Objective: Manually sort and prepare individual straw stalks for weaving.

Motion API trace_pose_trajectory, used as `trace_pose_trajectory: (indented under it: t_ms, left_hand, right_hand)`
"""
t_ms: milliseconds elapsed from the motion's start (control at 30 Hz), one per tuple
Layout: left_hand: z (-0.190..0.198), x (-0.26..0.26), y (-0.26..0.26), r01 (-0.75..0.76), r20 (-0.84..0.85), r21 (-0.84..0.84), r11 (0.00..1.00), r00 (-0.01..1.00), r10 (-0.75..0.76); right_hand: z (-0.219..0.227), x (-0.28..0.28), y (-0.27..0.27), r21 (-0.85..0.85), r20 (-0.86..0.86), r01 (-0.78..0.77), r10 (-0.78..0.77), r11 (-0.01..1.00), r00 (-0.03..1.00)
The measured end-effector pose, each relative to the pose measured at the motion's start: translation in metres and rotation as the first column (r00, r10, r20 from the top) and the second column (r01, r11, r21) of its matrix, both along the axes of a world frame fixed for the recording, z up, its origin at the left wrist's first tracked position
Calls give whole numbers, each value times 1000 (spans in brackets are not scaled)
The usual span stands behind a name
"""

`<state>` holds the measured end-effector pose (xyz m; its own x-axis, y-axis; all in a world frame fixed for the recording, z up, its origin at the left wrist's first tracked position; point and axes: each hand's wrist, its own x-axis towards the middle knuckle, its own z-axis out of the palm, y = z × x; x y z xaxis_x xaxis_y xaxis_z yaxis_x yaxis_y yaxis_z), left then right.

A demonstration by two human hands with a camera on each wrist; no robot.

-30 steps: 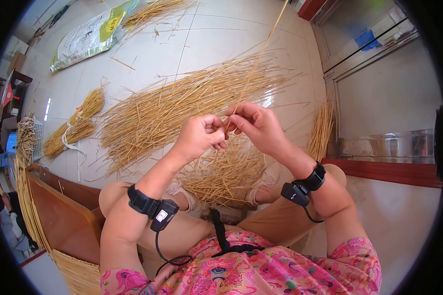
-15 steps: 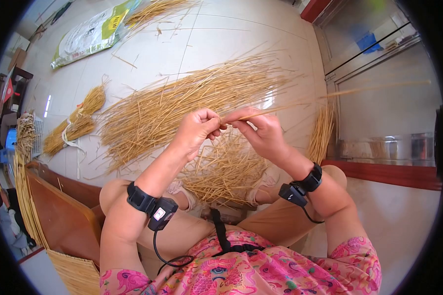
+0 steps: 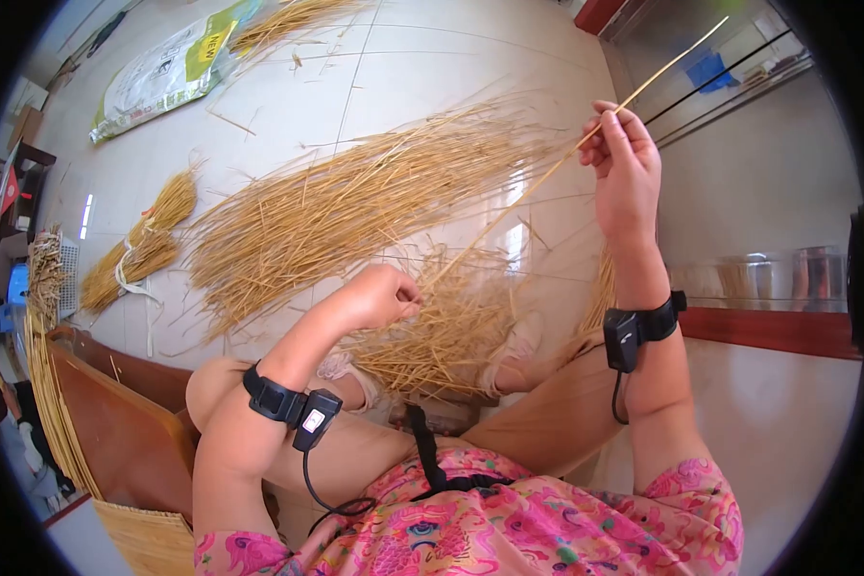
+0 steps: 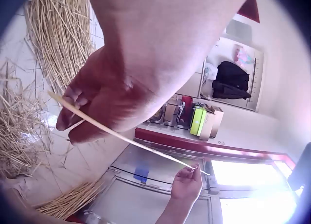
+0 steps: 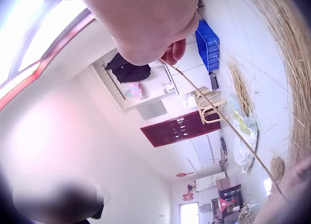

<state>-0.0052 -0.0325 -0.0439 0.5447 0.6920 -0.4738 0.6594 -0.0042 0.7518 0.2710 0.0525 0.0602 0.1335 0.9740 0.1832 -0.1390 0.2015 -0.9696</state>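
My right hand [image 3: 626, 168] is raised at the right of the head view and pinches a long thin straw stalk [image 3: 518, 197] between thumb and fingers. From there the stalk runs down and left, its lower end right beside my left hand [image 3: 379, 296]. That hand is lower, over the loose straw, with its fingers curled. In the left wrist view the stalk [image 4: 114, 132] crosses in front of the left fingers, and its thick end sticks out past them. The right wrist view shows the stalk [image 5: 233, 129] stretching away below the right hand [image 5: 150, 24].
A broad layer of straw [image 3: 346, 202] covers the floor ahead, with a looser heap [image 3: 442, 336] between the feet. A tied bundle [image 3: 163, 216] and a printed sack [image 3: 163, 82] lie left. More straw leans by the glass door [image 3: 758, 202]. A brown wooden box [image 3: 125, 413] stands beside the left knee.
The hands were together, both fingering the stalk; now they are wide apart. My right hand has moved up and right with the stalk, my left down and slightly left. The stalk has swung upward.
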Motion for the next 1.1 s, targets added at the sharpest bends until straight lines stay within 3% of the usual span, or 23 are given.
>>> trace_pose_trajectory:
  t_ms: [67,167,267,300,533,667,800,933,1000,1100]
  left_hand:
    - [-1,0,-4,64,41,-48,997,997,-62]
    - [2,0,5,9,175,-155,988,984,19]
    - [21,4,9,-128,456,-500,856,801,387]
    - [29,4,9,-114,503,-541,833,750,429]
    - [35,12,5,-161,525,-447,880,749,404]
    - [33,13,4,-180,531,-448,876,735,423]
    - [30,12,6,-224,533,-447,866,710,459]
    - [30,11,7,-252,520,-489,835,685,511]
    - [33,10,6,-252,482,-519,817,703,523]
    - [34,11,4,-226,462,-522,823,736,495]
  right_hand:
    - [1,14,6,-23,-51,42,-43,999,998]
    - [-3,31,14,-29,-57,110,-111,994,992]
    - [-5,35,16,-58,-14,147,-148,987,989]
    - [-6,34,16,-74,7,160,-160,984,987]
    - [-16,24,15,-127,40,190,-186,974,982]
    - [-23,6,7,-260,111,9,20,966,994]
    - [-30,-23,-12,-420,117,-195,266,886,957]
    - [-41,-47,-35,-519,128,-442,577,732,807]
    - [-48,-54,-40,-559,57,-468,595,685,802]
    - [-53,-49,-33,-519,118,-363,486,773,866]
